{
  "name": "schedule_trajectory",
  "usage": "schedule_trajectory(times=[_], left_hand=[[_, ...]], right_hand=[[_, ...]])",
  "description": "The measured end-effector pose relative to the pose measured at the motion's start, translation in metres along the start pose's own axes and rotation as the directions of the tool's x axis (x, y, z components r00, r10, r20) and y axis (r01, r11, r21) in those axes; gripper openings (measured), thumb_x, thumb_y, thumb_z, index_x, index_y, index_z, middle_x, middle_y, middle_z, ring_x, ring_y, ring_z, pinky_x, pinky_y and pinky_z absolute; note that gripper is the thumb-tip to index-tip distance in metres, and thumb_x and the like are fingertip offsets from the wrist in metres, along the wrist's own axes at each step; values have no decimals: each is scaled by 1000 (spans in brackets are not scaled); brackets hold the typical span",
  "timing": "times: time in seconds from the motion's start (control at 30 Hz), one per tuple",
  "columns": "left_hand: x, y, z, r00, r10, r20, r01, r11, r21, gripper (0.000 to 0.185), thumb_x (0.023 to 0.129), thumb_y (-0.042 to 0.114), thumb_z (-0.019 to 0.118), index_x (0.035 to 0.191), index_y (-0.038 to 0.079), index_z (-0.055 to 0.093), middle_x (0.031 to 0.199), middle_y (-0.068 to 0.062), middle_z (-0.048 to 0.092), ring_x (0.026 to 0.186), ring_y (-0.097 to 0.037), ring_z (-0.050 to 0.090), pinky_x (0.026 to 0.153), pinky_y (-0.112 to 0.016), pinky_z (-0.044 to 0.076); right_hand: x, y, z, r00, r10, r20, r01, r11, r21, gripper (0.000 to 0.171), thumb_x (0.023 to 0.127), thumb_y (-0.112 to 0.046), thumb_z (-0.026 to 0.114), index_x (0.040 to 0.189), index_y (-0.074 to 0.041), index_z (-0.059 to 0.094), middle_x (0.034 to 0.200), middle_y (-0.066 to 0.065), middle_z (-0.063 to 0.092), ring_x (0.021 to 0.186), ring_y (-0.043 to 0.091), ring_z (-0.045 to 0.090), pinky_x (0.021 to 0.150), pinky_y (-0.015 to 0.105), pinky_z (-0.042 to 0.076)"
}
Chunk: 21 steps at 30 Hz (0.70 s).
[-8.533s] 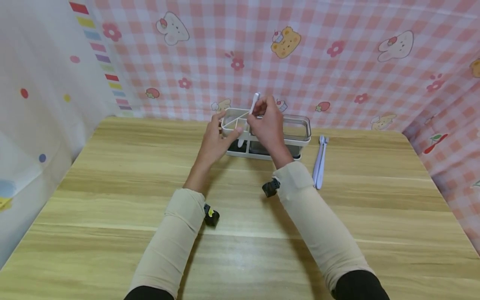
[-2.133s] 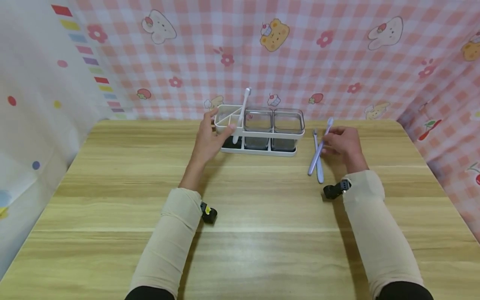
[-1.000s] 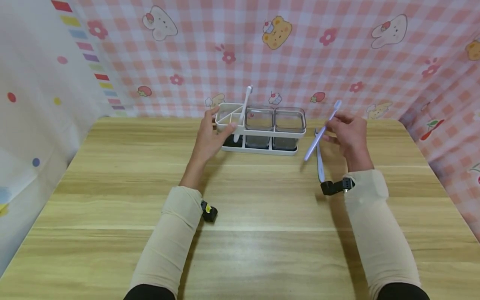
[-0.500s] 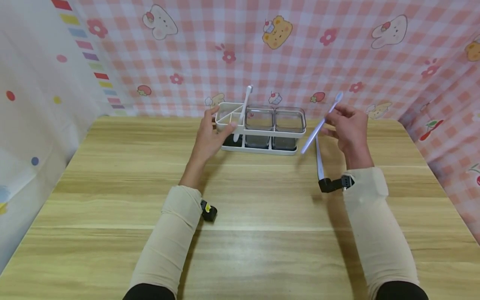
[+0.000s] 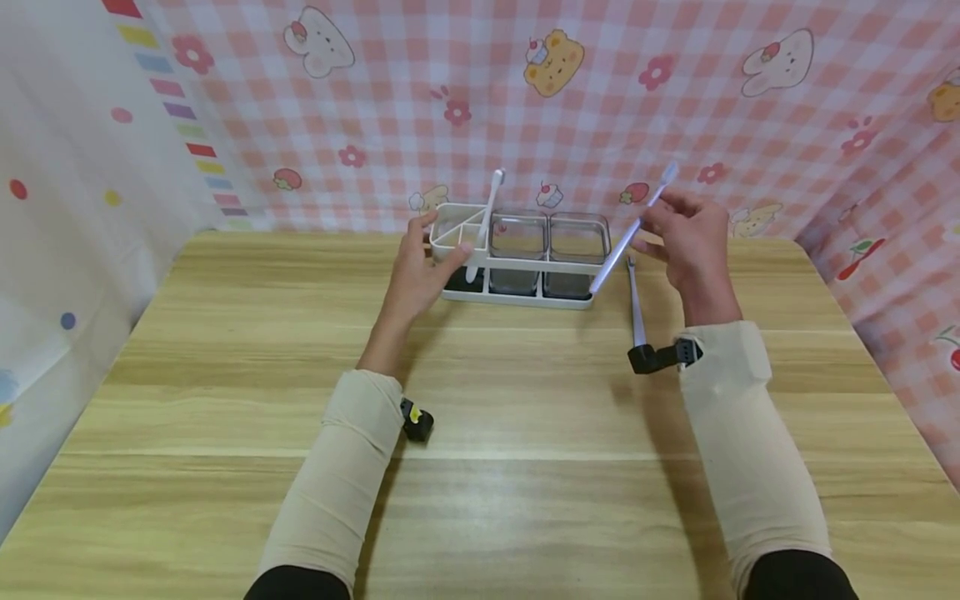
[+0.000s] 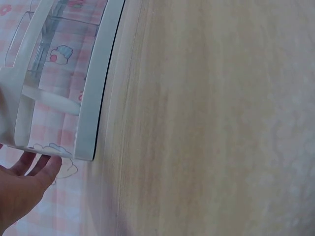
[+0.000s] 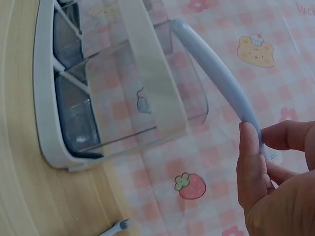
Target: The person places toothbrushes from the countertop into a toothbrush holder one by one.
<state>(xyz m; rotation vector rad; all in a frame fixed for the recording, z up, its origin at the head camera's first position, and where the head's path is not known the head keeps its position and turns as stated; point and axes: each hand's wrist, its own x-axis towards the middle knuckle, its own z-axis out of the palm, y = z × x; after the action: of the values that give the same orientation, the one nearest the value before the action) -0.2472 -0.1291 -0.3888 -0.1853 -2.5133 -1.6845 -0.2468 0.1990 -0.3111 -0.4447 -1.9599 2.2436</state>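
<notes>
My left hand (image 5: 420, 279) holds the left end of a white toothbrush holder (image 5: 551, 267), thumb in front and fingers around the far side. In the left wrist view, fingertips (image 6: 51, 167) meet the holder's end. A white toothbrush (image 5: 492, 200) leans upright in the divided left compartment. To the holder's right, my right hand (image 5: 693, 250) pinches a light purple toothbrush (image 5: 630, 237) in the air, bristles up, handle slanting down left. In the right wrist view its handle end overlaps a clear cup (image 7: 123, 93). Another purple toothbrush (image 5: 635, 300) lies below, partly hidden by the wrist camera.
Two clear cups (image 5: 579, 237) sit in the holder's middle and right places. The wooden table (image 5: 480, 500) ends at a pink checked cloth (image 5: 420, 108) close behind the holder. A white curtain (image 5: 67, 250) hangs on the left.
The white toothbrush went into the left compartment and my right hand left it. It then lifted one purple toothbrush off the table, moving it up and left. The left hand kept its hold.
</notes>
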Motion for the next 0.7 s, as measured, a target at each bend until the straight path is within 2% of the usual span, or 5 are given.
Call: schedule_trajectory(times=[0.43,0.7], left_hand=[[1,0,1,1000,0,-3,0,1000,9,77,95,42,69,156,12,32,136,-19,47,122,-33,50,100,-46,46],[1,1,0,1000,5,2,-5,1000,-2,78,95,43,69,156,12,32,137,-20,46,122,-33,49,100,-46,46]], right_hand=[[-2,-9,19,1000,-11,-3,12,997,74,32,92,4,68,123,-4,68,106,9,64,84,19,69,63,28,59],[-3,-11,35,1000,-26,-12,27,994,102,31,91,6,67,121,-4,67,103,7,57,85,19,68,63,29,59]])
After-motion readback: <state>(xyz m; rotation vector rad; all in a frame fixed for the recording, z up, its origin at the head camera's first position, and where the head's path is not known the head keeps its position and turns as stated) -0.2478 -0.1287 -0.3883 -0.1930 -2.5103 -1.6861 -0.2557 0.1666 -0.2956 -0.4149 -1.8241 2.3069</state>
